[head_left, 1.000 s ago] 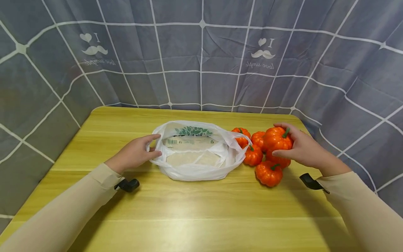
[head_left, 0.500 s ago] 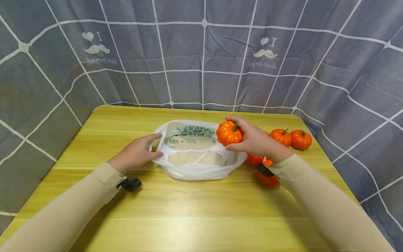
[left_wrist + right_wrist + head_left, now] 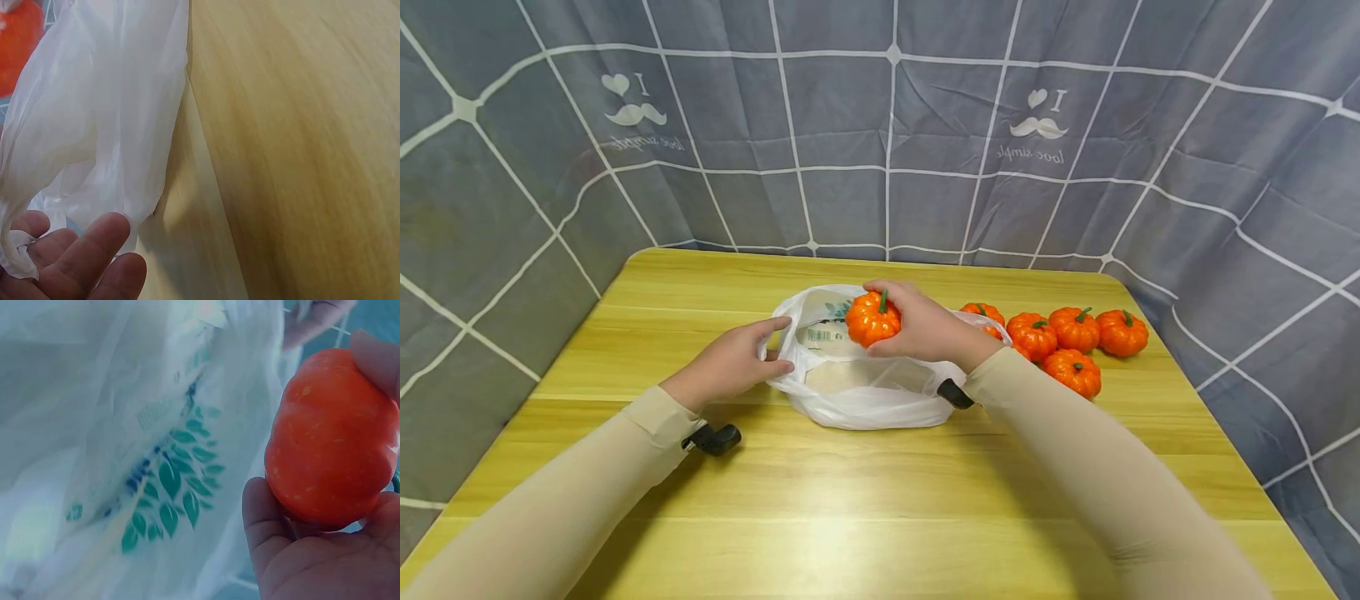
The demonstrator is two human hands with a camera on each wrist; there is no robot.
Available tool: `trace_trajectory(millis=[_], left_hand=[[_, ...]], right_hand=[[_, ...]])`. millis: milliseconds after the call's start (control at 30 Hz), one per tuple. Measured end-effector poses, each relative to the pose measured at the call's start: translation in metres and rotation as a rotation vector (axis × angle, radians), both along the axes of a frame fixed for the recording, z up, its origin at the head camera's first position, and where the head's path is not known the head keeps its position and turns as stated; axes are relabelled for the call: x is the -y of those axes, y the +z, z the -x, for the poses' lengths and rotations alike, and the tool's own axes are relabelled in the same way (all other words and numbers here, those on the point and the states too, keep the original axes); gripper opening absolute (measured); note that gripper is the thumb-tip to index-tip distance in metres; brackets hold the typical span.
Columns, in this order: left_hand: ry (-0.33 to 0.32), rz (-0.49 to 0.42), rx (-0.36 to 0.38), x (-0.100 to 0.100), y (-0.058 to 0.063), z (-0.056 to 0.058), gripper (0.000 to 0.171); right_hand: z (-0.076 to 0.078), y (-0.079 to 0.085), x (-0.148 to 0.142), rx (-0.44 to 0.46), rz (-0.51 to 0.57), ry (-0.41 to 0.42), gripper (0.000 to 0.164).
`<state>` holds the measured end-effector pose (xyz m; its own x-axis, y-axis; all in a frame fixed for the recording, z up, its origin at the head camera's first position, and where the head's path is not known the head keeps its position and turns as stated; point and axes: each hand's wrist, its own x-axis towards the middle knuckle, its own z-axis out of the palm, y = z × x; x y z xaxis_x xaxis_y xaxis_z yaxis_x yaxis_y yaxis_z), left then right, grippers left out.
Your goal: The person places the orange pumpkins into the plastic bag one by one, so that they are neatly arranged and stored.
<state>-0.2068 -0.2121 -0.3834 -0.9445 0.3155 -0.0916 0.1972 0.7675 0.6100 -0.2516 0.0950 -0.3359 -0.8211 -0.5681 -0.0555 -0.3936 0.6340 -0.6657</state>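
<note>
My right hand (image 3: 925,329) grips a small orange pumpkin (image 3: 872,320) with a green stem, held over the open mouth of a white plastic bag (image 3: 872,408). The right wrist view shows the pumpkin (image 3: 334,440) between thumb and fingers, beside the bag's green leaf print (image 3: 172,478). At the bag's left side, my left hand (image 3: 730,360) holds the rim, thumb and forefinger spread along it. Up close in the left wrist view, thin plastic (image 3: 119,94) drapes over the fingers (image 3: 94,247). Inside the bag only its own lining shows.
Several more orange pumpkins (image 3: 1075,330) are grouped right of the bag, some partly behind its right handle and my right forearm. All stand on a yellow wooden table (image 3: 820,517). A grey curtain with white lines (image 3: 835,125) hangs around the back and sides.
My right hand has carried the pumpkin leftward from the pile on the right to above the bag's mouth. My left hand has stayed at the bag's left rim.
</note>
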Motion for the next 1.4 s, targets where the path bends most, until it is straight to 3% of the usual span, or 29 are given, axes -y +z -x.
trace_trajectory(millis=[667,1400], left_hand=[[-0.018,-0.012,-0.014,-0.002,-0.002,0.0,0.078],[-0.019,-0.017,-0.008,-0.003,0.0,-0.003,0.075]], right_hand=[[0.019,-0.044,0.055,0.076,-0.067,0.002,0.097],[0.019,-0.054,0.075,0.088,-0.126,0.014,0.102]])
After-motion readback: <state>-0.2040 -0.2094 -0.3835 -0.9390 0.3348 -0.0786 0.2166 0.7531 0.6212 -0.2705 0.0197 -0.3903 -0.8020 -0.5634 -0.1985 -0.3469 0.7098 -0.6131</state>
